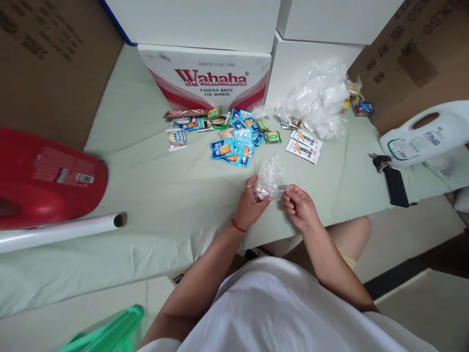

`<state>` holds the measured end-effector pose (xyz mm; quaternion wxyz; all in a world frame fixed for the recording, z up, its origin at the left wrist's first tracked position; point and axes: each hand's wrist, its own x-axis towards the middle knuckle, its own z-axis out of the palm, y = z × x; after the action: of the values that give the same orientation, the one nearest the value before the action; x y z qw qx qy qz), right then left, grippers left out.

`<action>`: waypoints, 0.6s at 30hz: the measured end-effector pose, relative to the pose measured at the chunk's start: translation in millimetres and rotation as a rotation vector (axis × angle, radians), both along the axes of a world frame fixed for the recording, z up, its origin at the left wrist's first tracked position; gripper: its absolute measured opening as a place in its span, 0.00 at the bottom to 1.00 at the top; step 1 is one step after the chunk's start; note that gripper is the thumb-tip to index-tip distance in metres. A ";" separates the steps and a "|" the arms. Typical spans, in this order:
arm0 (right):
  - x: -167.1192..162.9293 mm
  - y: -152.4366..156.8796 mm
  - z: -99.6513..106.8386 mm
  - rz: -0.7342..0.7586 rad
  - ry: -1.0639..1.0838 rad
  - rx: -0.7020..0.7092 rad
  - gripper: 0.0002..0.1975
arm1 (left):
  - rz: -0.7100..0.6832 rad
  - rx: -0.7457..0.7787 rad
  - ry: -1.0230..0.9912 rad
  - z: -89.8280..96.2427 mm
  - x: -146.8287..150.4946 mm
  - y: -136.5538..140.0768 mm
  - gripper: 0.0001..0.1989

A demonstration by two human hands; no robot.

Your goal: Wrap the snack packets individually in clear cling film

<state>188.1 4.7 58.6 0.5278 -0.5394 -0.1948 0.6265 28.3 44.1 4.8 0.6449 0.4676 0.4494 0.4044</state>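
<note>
My left hand [252, 203] is closed round the lower part of a crinkled clear plastic bag [271, 172]. A shiny, pinkish patch shows at its fingers; I cannot make out whether it is inside the bag. To the right, my right hand [299, 205] pinches the bag's side edge between thumb and fingertips, where a small greyish strip shows. Just beyond the hands lie several blue snack packets [223, 148]. Two white snack sachets [303, 146] are behind and right of the bag, and a small green-ended packet [272, 137] is behind it.
A Wahaha water carton [216, 80] stands at the back, beside a heap of clear plastic bags [315, 98]. Left are a red jug [47, 178] and a white roll [62, 232]. A white detergent bottle [428, 132], keys [380, 162] and a black phone-like object [395, 187] lie right.
</note>
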 end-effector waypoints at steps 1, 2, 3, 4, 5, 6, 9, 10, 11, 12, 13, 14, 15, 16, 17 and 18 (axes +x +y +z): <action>3.0 0.5 -0.4 -0.001 0.007 -0.001 0.24 | -0.003 -0.007 0.013 1.4 -1.0 1.1 0.40; 5.7 0.7 -1.1 0.001 0.002 -0.005 0.25 | -0.006 -0.009 0.030 3.0 -2.1 2.3 0.36; 8.0 0.3 -2.3 -0.005 -0.024 -0.008 0.25 | -0.015 -0.011 0.045 4.6 -3.1 3.4 0.31; 9.7 -0.7 -3.5 -0.030 -0.082 -0.003 0.25 | -0.027 -0.013 0.057 6.0 -3.9 4.2 0.25; 10.7 -2.3 -4.7 -0.081 -0.174 0.018 0.24 | -0.036 -0.015 0.064 7.1 -4.5 4.7 0.20; 11.0 -4.5 -5.5 -0.148 -0.295 0.057 0.23 | -0.045 -0.017 0.066 7.9 -4.8 4.9 0.16; 8.0 -11.3 -4.5 -0.249 -0.693 0.265 0.19 | -0.042 -0.007 0.055 8.5 -4.6 3.9 0.12; 5.9 -12.2 -3.2 -0.197 -0.792 0.336 0.18 | -0.041 0.005 0.055 8.4 -4.5 3.3 0.12; 3.6 -11.9 -1.9 -0.111 -0.866 0.390 0.18 | -0.045 0.021 0.061 8.3 -4.4 2.6 0.12; 1.1 -10.4 -0.9 -0.013 -0.916 0.422 0.19 | -0.053 0.040 0.070 8.2 -4.5 1.8 0.12; -1.5 -7.6 -0.3 0.079 -0.947 0.434 0.19 | -0.062 0.061 0.082 8.3 -4.7 0.9 0.12; -3.9 -4.0 -0.1 0.153 -0.960 0.434 0.17 | -0.071 0.083 0.097 8.6 -4.9 0.0 0.12; -6.1 0.1 -0.3 0.206 -0.961 0.429 0.13 | -0.078 0.103 0.107 9.0 -5.1 -1.0 0.12; -8.1 4.1 -0.6 0.239 -0.958 0.427 0.09 | -0.076 0.119 0.109 9.4 -5.2 -2.1 0.12; -9.9 7.6 -0.9 0.260 -0.953 0.432 0.08 | -0.061 0.133 0.110 9.8 -5.1 -3.0 0.12; -11.6 10.3 -1.0 0.272 -0.947 0.442 0.09 | -0.037 0.149 0.117 10.2 -4.8 -3.9 0.12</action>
<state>176.5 15.0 57.6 0.3973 -0.6087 -0.6067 0.3217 23.5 40.2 15.0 0.5884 0.5452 0.4463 0.3967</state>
